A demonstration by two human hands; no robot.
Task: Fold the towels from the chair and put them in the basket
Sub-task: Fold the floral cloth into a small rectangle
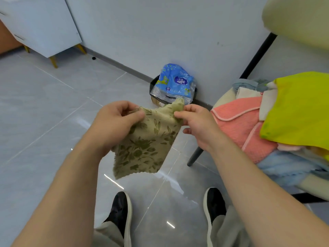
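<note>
An olive-green towel with a darker flower pattern (145, 141) hangs in the air above the tiled floor. My left hand (115, 122) grips its upper left edge. My right hand (197, 124) pinches its upper right corner between thumb and forefinger. On the right stands a cream chair (225, 96) heaped with towels: a yellow-green one (300, 107) on top, a coral pink one (240, 125) beneath it and a light blue one (283, 166) lowest. No basket for the towels is recognisable in view.
A black bin (153, 82) stands against the wall beyond the towel, with a blue plastic package (175, 82) sticking out of it. A white cabinet on gold legs (41, 27) is at the far left. My two black shoes (121, 209) stand on the glossy grey tiles.
</note>
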